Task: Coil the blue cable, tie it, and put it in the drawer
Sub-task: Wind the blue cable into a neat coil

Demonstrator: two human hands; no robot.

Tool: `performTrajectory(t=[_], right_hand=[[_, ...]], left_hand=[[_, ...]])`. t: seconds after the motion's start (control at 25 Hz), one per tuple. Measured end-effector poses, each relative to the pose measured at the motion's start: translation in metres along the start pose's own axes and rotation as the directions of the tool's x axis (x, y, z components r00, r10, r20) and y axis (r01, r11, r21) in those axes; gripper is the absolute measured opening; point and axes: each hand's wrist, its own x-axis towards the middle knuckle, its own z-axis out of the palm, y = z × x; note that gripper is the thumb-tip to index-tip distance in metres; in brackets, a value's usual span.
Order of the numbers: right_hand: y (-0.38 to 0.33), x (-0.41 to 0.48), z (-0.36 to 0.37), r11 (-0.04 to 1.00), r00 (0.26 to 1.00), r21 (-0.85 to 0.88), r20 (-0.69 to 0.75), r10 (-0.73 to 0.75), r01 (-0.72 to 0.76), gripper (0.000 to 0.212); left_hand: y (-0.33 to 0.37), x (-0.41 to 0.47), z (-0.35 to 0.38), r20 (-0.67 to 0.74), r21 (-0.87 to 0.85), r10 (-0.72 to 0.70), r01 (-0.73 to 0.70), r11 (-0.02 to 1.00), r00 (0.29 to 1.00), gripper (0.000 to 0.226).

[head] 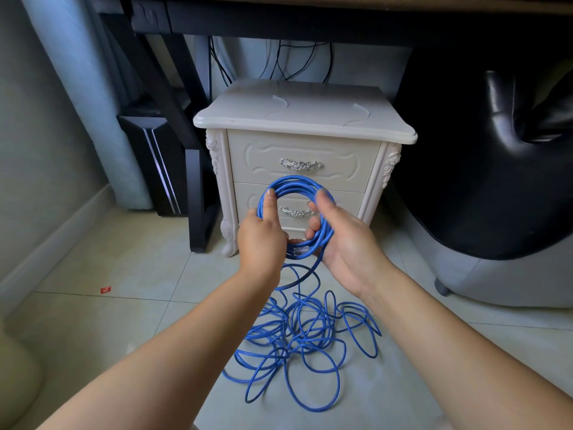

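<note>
A blue cable coil [294, 184] of several loops is held upright in front of a white nightstand. My left hand [262, 240] grips the coil's left side, thumb lying up along the loops. My right hand [344, 240] holds the right side, fingers curled round the strands. From the coil a strand drops to a loose tangle of blue cable [304, 336] on the floor between my forearms. Both drawers are closed: the upper drawer [300, 150] and the lower drawer [344, 198], which is partly hidden behind the coil.
The white nightstand [304, 119] stands under a dark desk [279, 23]. A black computer tower [158, 162] is at its left, a black chair [496, 166] at its right. A small red scrap [105, 289] lies on the tiled floor.
</note>
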Motion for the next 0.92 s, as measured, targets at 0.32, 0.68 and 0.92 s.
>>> performTrajectory(t=[0.32, 0.68, 0.92], right_hand=[[-0.01, 0.013, -0.018, 0.859, 0.98, -0.492, -0.048, -0.192, 0.144, 0.011], [-0.027, 0.006, -0.018, 0.405, 0.982, -0.902, 0.085, -0.166, 0.147, 0.008], [-0.022, 0.002, -0.008, 0.371, 0.978, -0.909, 0.145, -0.147, 0.191, 0.016]], left_hand=[[0.01, 0.006, -0.015, 0.509, -0.127, -0.154, 0.251, 0.96, 0.847, 0.019], [0.033, 0.013, -0.035, 0.723, 0.211, -0.048, -0.154, 0.965, 0.689, 0.033], [0.022, 0.011, -0.023, 0.684, 0.294, 0.019, -0.3, 0.908, 0.729, 0.037]])
